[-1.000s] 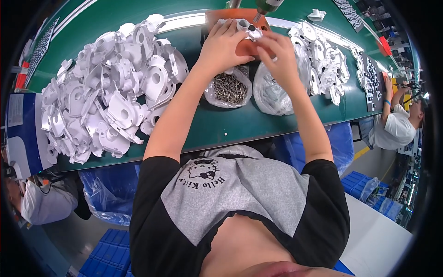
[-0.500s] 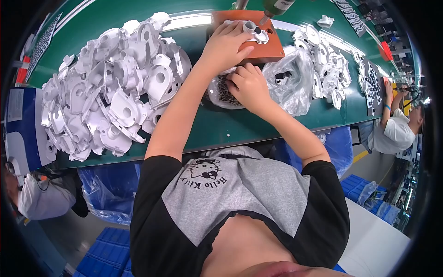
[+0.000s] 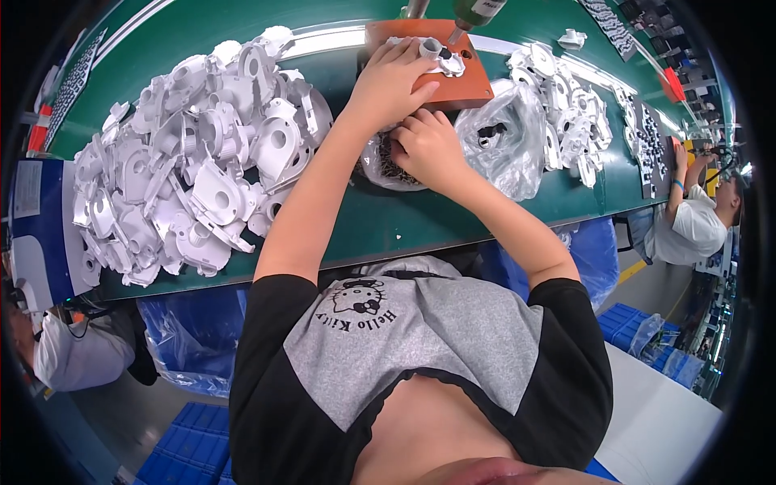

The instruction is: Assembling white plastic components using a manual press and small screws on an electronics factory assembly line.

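My left hand [image 3: 394, 85] lies over a white plastic part [image 3: 449, 63] on an orange fixture block [image 3: 471, 89]. Its fingers are stretched out across the part's left side, with the thumb apart. Closer to me, the curled fingers of my right hand [image 3: 430, 149] are at a clear bag of small screws [image 3: 394, 166]; whatever is between the fingertips is hidden. The tip of a green power screwdriver [image 3: 477, 14] hangs above the block, touched by neither hand.
A large heap of white plastic parts [image 3: 194, 162] covers the table's left side. A clear plastic bag [image 3: 505, 145] with dark pieces lies right of the screws. Smaller white parts [image 3: 570, 121] are piled beyond it. Another person [image 3: 687, 218] works at the far right.
My right hand has moved slightly left, its fingers curling further in at the screws. My left hand stays over the white part on the block.
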`<act>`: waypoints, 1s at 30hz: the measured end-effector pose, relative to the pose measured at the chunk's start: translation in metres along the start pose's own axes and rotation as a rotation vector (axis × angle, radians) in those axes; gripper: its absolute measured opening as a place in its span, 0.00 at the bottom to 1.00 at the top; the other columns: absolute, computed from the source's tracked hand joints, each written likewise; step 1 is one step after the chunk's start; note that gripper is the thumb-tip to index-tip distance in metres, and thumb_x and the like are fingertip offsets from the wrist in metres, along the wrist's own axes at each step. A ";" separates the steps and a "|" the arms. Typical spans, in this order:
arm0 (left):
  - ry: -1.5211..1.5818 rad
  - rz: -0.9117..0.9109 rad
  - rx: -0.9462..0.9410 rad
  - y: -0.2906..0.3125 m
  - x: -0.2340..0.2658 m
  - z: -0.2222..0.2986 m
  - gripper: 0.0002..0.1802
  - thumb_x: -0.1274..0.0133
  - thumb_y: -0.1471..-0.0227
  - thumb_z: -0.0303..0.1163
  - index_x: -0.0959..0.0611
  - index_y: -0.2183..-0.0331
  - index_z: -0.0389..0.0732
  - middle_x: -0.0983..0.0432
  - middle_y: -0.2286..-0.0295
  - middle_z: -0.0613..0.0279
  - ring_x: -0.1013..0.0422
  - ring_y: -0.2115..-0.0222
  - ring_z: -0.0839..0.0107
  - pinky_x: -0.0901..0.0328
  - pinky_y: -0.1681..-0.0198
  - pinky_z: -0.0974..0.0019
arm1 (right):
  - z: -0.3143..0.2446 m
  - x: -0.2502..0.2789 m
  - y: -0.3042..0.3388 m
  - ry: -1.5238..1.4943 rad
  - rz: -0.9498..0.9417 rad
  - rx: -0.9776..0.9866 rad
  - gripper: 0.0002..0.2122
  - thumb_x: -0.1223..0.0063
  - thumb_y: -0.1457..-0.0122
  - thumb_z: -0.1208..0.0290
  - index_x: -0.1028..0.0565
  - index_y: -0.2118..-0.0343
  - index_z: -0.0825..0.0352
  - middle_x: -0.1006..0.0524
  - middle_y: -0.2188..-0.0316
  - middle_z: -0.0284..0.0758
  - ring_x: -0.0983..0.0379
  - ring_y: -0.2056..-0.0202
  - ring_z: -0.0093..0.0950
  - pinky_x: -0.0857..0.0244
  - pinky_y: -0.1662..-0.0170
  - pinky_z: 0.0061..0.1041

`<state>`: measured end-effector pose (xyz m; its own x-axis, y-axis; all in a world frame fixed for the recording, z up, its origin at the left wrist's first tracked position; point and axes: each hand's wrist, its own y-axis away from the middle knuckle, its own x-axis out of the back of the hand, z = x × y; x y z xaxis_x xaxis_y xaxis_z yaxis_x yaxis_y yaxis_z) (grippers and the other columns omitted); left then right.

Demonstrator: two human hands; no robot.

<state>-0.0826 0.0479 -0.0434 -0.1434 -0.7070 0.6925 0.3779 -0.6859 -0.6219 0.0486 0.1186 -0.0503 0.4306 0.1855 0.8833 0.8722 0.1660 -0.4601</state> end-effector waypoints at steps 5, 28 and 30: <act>0.000 -0.016 -0.001 -0.002 -0.001 -0.001 0.19 0.47 0.51 0.43 0.22 0.57 0.46 0.35 0.49 0.50 0.42 0.46 0.52 0.49 0.41 0.54 | 0.007 0.020 -0.005 -0.235 -0.067 -0.098 0.05 0.45 0.60 0.73 0.25 0.79 0.67 0.26 0.77 0.34 0.30 0.72 0.34 0.38 0.68 0.32; -0.202 -0.051 -0.016 0.001 0.001 0.013 0.35 0.36 0.67 0.47 0.27 0.55 0.45 0.35 0.50 0.47 0.42 0.46 0.53 0.49 0.41 0.51 | 0.152 0.057 -0.076 -0.627 -0.321 -0.633 0.10 0.43 0.49 0.68 0.25 0.73 0.71 0.27 0.80 0.30 0.33 0.78 0.19 0.39 0.72 0.18; -0.193 -0.040 -0.014 0.001 0.000 0.012 0.35 0.36 0.67 0.47 0.27 0.55 0.45 0.35 0.51 0.47 0.42 0.46 0.53 0.49 0.41 0.51 | 0.153 0.060 -0.080 -0.772 -0.391 -0.598 0.10 0.42 0.49 0.66 0.25 0.73 0.68 0.28 0.81 0.28 0.34 0.78 0.17 0.41 0.74 0.17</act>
<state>-0.0707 0.0495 -0.0401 0.0207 -0.6335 0.7735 0.3624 -0.7163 -0.5963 -0.0310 0.2646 0.0261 0.0127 0.8241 0.5662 0.9815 -0.1184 0.1502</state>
